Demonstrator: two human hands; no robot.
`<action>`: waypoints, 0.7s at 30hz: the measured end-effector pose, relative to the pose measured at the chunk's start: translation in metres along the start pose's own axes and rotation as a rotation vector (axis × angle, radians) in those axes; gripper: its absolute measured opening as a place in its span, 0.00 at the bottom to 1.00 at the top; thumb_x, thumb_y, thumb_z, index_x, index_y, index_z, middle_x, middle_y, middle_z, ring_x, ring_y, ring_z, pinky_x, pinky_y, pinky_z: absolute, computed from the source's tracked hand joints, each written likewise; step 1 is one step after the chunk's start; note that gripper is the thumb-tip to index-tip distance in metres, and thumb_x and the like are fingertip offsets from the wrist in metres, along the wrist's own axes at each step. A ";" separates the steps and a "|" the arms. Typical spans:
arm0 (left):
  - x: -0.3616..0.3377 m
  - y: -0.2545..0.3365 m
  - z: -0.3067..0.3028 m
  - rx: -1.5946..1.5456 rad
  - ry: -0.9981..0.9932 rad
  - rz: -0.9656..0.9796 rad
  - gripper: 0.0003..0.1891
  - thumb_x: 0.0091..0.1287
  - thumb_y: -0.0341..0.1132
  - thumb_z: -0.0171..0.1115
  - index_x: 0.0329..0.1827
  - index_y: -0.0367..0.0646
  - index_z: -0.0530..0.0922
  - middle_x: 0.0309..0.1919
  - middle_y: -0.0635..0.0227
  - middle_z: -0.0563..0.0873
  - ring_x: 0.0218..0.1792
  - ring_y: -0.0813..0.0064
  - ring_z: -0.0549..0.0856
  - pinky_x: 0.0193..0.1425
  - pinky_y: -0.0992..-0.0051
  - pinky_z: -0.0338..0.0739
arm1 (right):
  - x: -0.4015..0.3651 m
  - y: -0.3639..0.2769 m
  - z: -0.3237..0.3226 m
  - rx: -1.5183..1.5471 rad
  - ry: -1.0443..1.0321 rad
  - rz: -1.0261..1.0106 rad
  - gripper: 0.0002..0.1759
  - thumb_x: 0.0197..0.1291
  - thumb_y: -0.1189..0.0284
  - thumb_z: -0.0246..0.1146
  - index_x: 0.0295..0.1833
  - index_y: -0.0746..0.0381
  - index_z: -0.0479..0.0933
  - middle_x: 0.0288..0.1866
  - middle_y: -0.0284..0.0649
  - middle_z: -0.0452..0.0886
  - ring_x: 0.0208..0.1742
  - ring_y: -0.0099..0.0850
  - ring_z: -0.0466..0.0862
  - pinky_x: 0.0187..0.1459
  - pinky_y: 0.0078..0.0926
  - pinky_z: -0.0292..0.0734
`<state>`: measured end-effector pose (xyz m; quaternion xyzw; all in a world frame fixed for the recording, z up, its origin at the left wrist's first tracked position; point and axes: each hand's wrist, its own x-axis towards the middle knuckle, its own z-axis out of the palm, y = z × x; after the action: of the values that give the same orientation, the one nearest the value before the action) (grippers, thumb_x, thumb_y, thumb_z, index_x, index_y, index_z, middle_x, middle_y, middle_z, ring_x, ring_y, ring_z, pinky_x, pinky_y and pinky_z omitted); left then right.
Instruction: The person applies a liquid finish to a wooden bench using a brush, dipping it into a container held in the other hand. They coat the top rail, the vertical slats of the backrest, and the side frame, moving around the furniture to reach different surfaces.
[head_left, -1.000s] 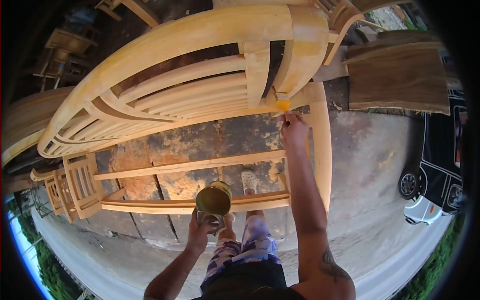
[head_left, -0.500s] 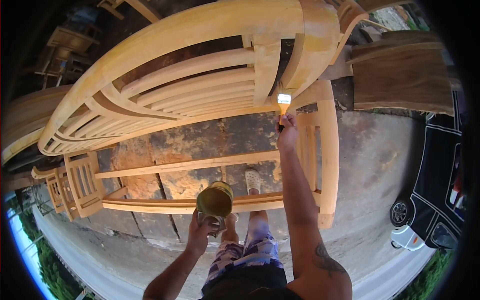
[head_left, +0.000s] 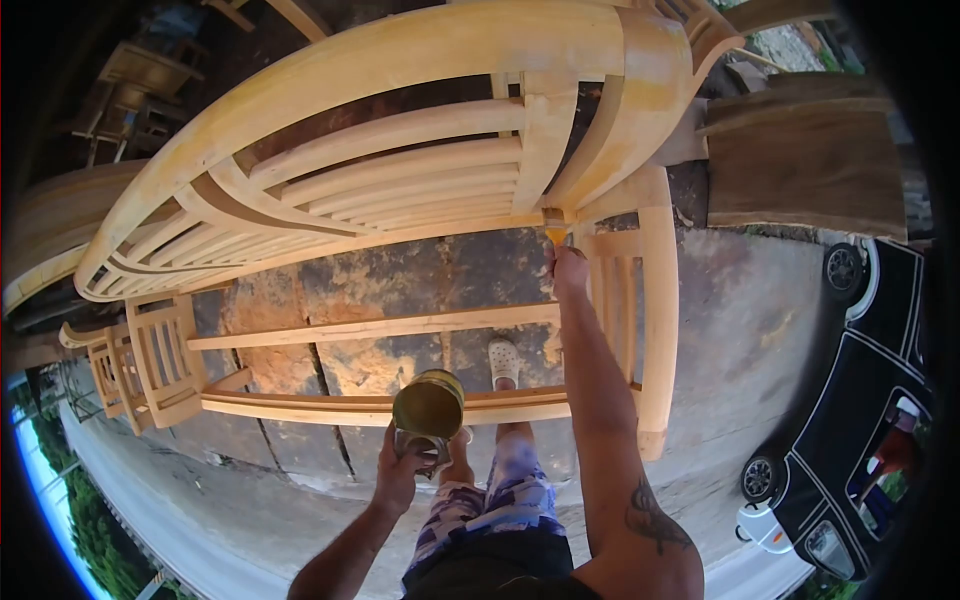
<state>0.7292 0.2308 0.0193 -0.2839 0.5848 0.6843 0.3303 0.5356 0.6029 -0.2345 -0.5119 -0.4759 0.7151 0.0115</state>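
Note:
A paintbrush (head_left: 556, 230) with a yellow handle is gripped in my right hand (head_left: 569, 272). Its bristle end is at the lower back corner of a large pale wooden bench frame (head_left: 655, 330), by the foot of the right backrest post (head_left: 625, 110). My left hand (head_left: 398, 470) holds a round can (head_left: 430, 405) tilted toward me, with a yellowish-brown inside. Greyish crumpled material (head_left: 425, 450) shows between those fingers and the can. The bench backrest (head_left: 400, 170) has long slats and a curved top rail. Open rails of the seat frame run between me and the backrest.
Several other wooden pieces of furniture (head_left: 140, 85) stand at the back left. Broad dark boards (head_left: 800, 160) lie at the back right. A black vehicle (head_left: 850, 400) is on the concrete at right. My shoe (head_left: 503, 365) is inside the bench frame.
My right hand has brought the brush down the backrest post toward its foot. The view has turned slightly, showing more of the vehicle. The can stays nearly in place.

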 end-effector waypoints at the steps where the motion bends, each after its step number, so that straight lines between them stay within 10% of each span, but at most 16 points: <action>1: -0.002 0.001 0.001 -0.007 -0.001 -0.001 0.39 0.55 0.16 0.49 0.76 0.39 0.60 0.59 0.51 0.81 0.58 0.56 0.86 0.58 0.52 0.90 | -0.005 -0.013 0.002 0.023 -0.018 -0.065 0.06 0.72 0.71 0.60 0.45 0.64 0.77 0.32 0.39 0.85 0.19 0.24 0.75 0.18 0.26 0.64; 13: -0.009 0.014 0.004 0.019 -0.006 0.011 0.40 0.54 0.18 0.49 0.77 0.38 0.60 0.59 0.52 0.80 0.58 0.57 0.86 0.57 0.54 0.91 | -0.163 -0.119 -0.017 0.401 -0.220 -0.454 0.08 0.75 0.69 0.61 0.49 0.63 0.78 0.32 0.38 0.85 0.18 0.19 0.70 0.20 0.17 0.66; 21: -0.003 -0.003 -0.001 0.053 0.026 -0.013 0.39 0.54 0.19 0.50 0.76 0.38 0.60 0.60 0.51 0.80 0.57 0.55 0.86 0.57 0.53 0.90 | -0.058 -0.041 0.004 0.281 -0.138 -0.355 0.06 0.75 0.70 0.60 0.52 0.59 0.77 0.36 0.35 0.85 0.25 0.22 0.77 0.27 0.22 0.70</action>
<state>0.7332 0.2301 0.0199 -0.2877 0.6049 0.6629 0.3345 0.5408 0.5940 -0.1641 -0.3634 -0.4537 0.7945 0.1756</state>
